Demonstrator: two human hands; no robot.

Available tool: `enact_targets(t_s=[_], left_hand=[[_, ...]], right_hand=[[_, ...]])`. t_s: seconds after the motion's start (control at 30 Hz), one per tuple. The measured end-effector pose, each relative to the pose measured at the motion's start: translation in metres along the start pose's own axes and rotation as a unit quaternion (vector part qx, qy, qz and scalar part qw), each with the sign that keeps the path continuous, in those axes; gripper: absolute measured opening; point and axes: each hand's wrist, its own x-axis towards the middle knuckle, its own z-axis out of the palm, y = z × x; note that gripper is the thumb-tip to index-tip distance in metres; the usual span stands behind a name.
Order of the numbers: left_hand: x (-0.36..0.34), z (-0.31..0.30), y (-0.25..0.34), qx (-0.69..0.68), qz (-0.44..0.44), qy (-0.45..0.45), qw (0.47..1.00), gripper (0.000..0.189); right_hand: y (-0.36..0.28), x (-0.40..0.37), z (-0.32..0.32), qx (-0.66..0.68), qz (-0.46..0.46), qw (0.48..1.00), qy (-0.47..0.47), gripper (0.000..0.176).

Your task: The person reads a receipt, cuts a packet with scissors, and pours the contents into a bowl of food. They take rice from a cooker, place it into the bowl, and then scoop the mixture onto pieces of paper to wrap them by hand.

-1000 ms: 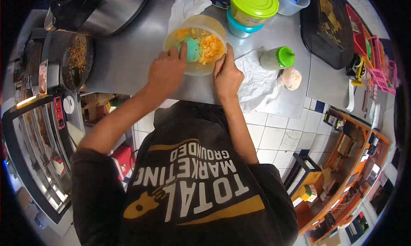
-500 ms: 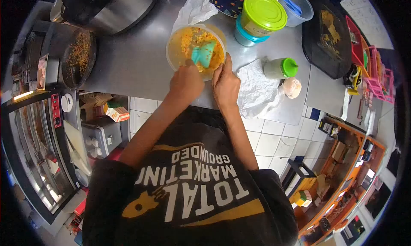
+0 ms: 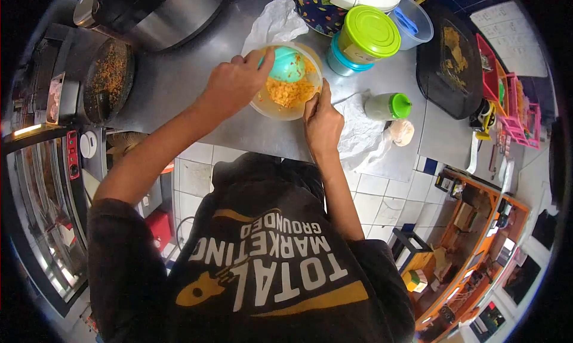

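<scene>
Steel counter (image 3: 179,86) edge: round plastic bowl (image 3: 268,111), crumpled paper (image 3: 358,125) beside. Left hand (image 3: 236,83) grips a teal scraper (image 3: 287,65); right hand (image 3: 322,119) pinches the rim.

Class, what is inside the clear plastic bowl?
Visible: orange shredded food and a teal spatula, gripped by the left hand. The bottom of the bowl beneath them is covered.

Spatula (image 3: 286,64) teal; mix (image 3: 290,92) orange-yellow; bowl (image 3: 270,111) clear yellowish; counter (image 3: 179,80) grey steel; tub lid (image 3: 369,31) lime green; bottle cap (image 3: 401,105) green; far pot (image 3: 315,12) dark w/ leaf pattern; shirt (image 3: 268,271) black, white/yellow print.
</scene>
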Motion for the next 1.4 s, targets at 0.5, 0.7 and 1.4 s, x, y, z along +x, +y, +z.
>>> enact_targets(t_s=[0.5, 0.7, 1.4], left_hand=[[0.006, 0.022, 0.002, 0.012, 0.082, 0.111, 0.99, 0.062], [-0.016, 0.015, -0.001, 0.02, 0.015, 0.003, 1.0, 0.069], [-0.001, 0.011, 0.076, -0.328, -0.243, -0.137, 0.902, 0.031]], right_hand=[[0.005, 0.012, 0.01, -0.03, -0.1, 0.993, 0.048, 0.048], [0.012, 0.014, 0.007, -0.035, -0.116, 0.99, 0.066, 0.053], [0.003, -0.011, 0.012, 0.032, -0.098, 0.995, -0.006, 0.058]])
